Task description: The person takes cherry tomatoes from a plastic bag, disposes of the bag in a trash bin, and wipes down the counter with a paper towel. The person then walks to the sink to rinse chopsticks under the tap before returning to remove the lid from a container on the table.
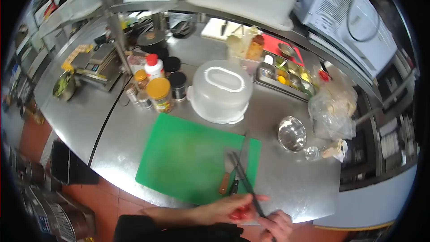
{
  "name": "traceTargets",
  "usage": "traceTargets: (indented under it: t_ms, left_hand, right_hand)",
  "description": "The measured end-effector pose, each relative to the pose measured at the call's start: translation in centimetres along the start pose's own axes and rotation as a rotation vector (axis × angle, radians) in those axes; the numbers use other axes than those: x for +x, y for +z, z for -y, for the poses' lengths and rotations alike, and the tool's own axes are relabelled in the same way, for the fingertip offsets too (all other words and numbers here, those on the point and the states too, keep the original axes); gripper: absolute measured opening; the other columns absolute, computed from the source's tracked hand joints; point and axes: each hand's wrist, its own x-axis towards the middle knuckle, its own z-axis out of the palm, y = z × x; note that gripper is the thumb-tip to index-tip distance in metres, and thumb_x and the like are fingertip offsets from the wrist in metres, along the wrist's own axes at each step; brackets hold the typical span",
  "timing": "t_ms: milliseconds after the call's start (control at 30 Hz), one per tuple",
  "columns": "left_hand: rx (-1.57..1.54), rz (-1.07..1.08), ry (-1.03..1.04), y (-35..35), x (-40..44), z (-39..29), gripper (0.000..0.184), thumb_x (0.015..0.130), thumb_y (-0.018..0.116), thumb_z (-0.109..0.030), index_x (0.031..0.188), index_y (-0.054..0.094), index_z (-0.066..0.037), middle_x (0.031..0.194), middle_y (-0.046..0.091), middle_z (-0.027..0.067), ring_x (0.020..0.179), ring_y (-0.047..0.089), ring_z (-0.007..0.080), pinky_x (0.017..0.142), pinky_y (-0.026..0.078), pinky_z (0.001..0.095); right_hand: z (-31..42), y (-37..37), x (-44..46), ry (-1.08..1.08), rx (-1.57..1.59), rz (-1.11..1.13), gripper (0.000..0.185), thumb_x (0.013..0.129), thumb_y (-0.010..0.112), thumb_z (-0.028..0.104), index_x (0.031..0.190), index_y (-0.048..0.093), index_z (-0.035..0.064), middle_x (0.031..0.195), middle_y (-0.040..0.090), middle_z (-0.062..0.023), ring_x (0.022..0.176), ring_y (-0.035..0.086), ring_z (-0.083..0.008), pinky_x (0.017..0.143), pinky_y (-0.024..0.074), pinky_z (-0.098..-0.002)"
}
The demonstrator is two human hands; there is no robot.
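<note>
My right hand [276, 225] is closed around the lower end of a long, slender dark tool [244, 175]. The tool slants up over the right part of the green cutting board [179, 157]; its far end seems split in two, and its kind is unclear. My left hand [233, 208] is curled beside the shaft, with a small red thing [239, 214] showing under its fingers, too hidden to name. Just beyond the hands, a wooden-handled tool [224, 183] and a black-handled knife [242, 157] lie on the board.
Behind the board sits a lidded translucent container [220, 92]. Jars and bottles [160, 94] cluster to its left. A metal bowl [291, 134], an overturned-looking glass [312, 153] and a plastic bag [333, 112] are at right. An ingredient tray [286, 77] stands behind; a shelf [197, 8] overhangs.
</note>
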Motion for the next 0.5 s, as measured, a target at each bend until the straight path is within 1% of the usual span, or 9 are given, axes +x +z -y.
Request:
traceTargets:
  t_ms: [33, 67, 133, 233, 300, 367, 400, 433, 500]
  left_hand:
    - [0.048, -0.147, 0.117, -0.2, -2.4, -0.6, 0.054, 0.092, 0.044, -0.044, 0.13, 0.04, -0.007, 0.07, 0.044, -0.0001, 0.061, 0.043, 0.0075, 0.049, 0.03, 0.0192]
    - [-0.08, -0.202, 0.301, -1.9, -4.1, 0.5, 0.043, 0.089, 0.052, -0.04, 0.115, 0.053, -0.006, 0.065, 0.041, 0.0004, 0.057, 0.04, 0.0119, 0.05, 0.034, 0.0227]
    - [-0.131, -0.297, 0.496, -3.0, -8.8, 1.2, 0.031, 0.087, 0.056, -0.035, 0.097, 0.059, -0.006, 0.059, 0.046, 0.0039, 0.057, 0.047, 0.0158, 0.043, 0.034, 0.0247]
    - [-0.128, -0.703, 0.838, -5.0, -15.8, 2.4, 0.031, 0.088, 0.054, -0.034, 0.091, 0.057, -0.003, 0.061, 0.054, 0.0092, 0.052, 0.052, 0.019, 0.041, 0.037, 0.0264]
    - [-0.237, -0.968, 1.02, -5.9, -19.1, 2.2, 0.031, 0.089, 0.053, -0.037, 0.086, 0.056, -0.005, 0.06, 0.055, 0.0082, 0.055, 0.055, 0.021, 0.04, 0.037, 0.0272]
    - [-0.34, -0.882, 1.105, -8.4, -22.1, 2.2, 0.032, 0.089, 0.05, -0.038, 0.086, 0.054, -0.006, 0.06, 0.056, 0.0089, 0.058, 0.057, 0.0202, 0.039, 0.036, 0.0271]
    - [-0.338, -0.892, 1.062, -9.3, -23.3, 2.1, 0.031, 0.09, 0.049, -0.039, 0.084, 0.055, -0.009, 0.059, 0.053, 0.0071, 0.057, 0.053, 0.0201, 0.038, 0.033, 0.026]
    - [-0.334, -0.897, 1.026, -10.5, -24.1, 1.5, 0.03, 0.09, 0.049, -0.04, 0.083, 0.055, -0.012, 0.058, 0.05, 0.0052, 0.057, 0.049, 0.02, 0.037, 0.031, 0.0249]
    - [-0.37, -0.904, 0.979, -11.8, -25.9, -0.3, 0.03, 0.088, 0.051, -0.04, 0.08, 0.056, -0.012, 0.057, 0.046, 0.0046, 0.056, 0.047, 0.0208, 0.037, 0.029, 0.0243]
  right_hand:
    - [-0.6, 2.3, 1.9, -0.122, 0.13, -0.025, 0.02, 0.081, 0.062, 0.023, 0.082, 0.067, 0.0038, 0.06, 0.051, -0.0036, 0.046, 0.048, -0.0168, 0.041, 0.04, -0.0293]
    - [-1.3, 3.9, 2.8, -0.179, 0.276, 0.061, 0.023, 0.081, 0.062, 0.024, 0.088, 0.067, 0.0027, 0.068, 0.055, -0.0048, 0.053, 0.052, -0.0181, 0.043, 0.0409, -0.0295]
    - [-1.0, 7.5, 5.9, -0.321, 0.48, 0.256, 0.028, 0.079, 0.063, 0.028, 0.098, 0.066, 0.0079, 0.086, 0.059, -0.006, 0.065, 0.056, -0.0186, 0.049, 0.0452, -0.0285]
    - [-2.8, 13.8, 11.0, -0.613, 0.049, 0.331, 0.037, 0.079, 0.063, 0.031, 0.112, 0.059, 0.0157, 0.108, 0.057, -0.006, 0.083, 0.057, -0.0207, 0.062, 0.0498, -0.0273]
    - [-6.3, 18.1, 18.0, -0.227, 0.216, 0.432, 0.035, 0.082, 0.059, 0.027, 0.112, 0.056, 0.0083, 0.105, 0.059, -0.0077, 0.083, 0.06, -0.0184, 0.06, 0.0494, -0.0264]
    - [-8.6, 21.9, 27.1, 0.264, 0.586, 0.388, 0.034, 0.086, 0.055, 0.023, 0.111, 0.053, 0.001, 0.102, 0.061, -0.0093, 0.084, 0.062, -0.0162, 0.058, 0.0489, -0.0255]
    - [-8.4, 22.9, 32.7, 0.498, 0.923, 0.301, 0.038, 0.083, 0.061, 0.026, 0.111, 0.054, 0.0021, 0.08, 0.062, -0.0058, 0.067, 0.062, -0.0161, 0.052, 0.0492, -0.0283]
    - [-8.3, 24.5, 37.8, 0.604, 1.078, 0.195, 0.038, 0.082, 0.063, 0.029, 0.106, 0.055, 0.0012, 0.08, 0.062, -0.0077, 0.068, 0.062, -0.0161, 0.047, 0.0475, -0.0271]
    - [-7.1, 27.1, 46.1, 0.596, 1.168, 0.035, 0.033, 0.082, 0.063, 0.027, 0.1, 0.054, 0.0005, 0.084, 0.061, -0.0095, 0.07, 0.063, -0.0185, 0.048, 0.049, -0.0263]
